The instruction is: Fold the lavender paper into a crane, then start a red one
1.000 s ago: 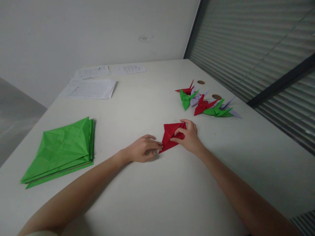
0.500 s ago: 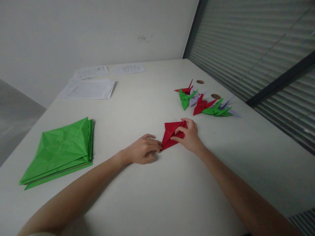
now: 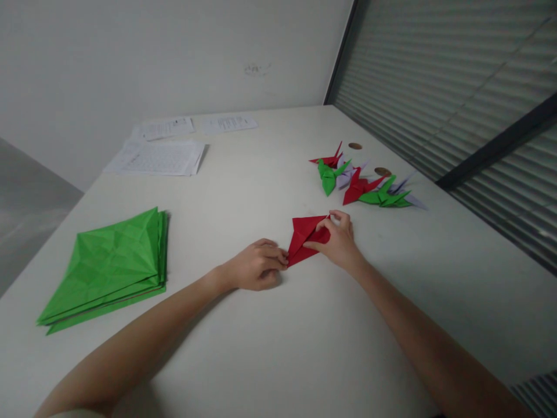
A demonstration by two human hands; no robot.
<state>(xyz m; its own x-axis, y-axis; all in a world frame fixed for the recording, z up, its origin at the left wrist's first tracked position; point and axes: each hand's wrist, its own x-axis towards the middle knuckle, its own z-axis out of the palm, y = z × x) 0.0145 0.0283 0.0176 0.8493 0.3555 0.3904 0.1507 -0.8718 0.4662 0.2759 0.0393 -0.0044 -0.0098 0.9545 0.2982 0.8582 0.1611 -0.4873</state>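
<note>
A partly folded sheet of red origami paper (image 3: 303, 231) lies on the white table between my two hands, its folded flaps meeting along a slanting line. The fingertips of my left hand (image 3: 260, 265) pinch its lower left corner against the table. On the right side of the sheet, my right hand (image 3: 338, 238) grips the paper, thumb on its face and forefinger curled at a flap near the upper right edge. Part of the sheet is hidden under the right fingers.
Folded paper cranes in red, green (image 3: 328, 177) and pale purple lie at the back right, near two round holes in the table. A stack of green paper (image 3: 104, 261) sits at the left. Printed sheets (image 3: 159, 158) lie at the back left. Window blinds (image 3: 435, 75) border the right side.
The right forefinger and thumb have shifted slightly on the red paper, with the fingers bunched closer together at its upper right. The left hand stays at the corner.
</note>
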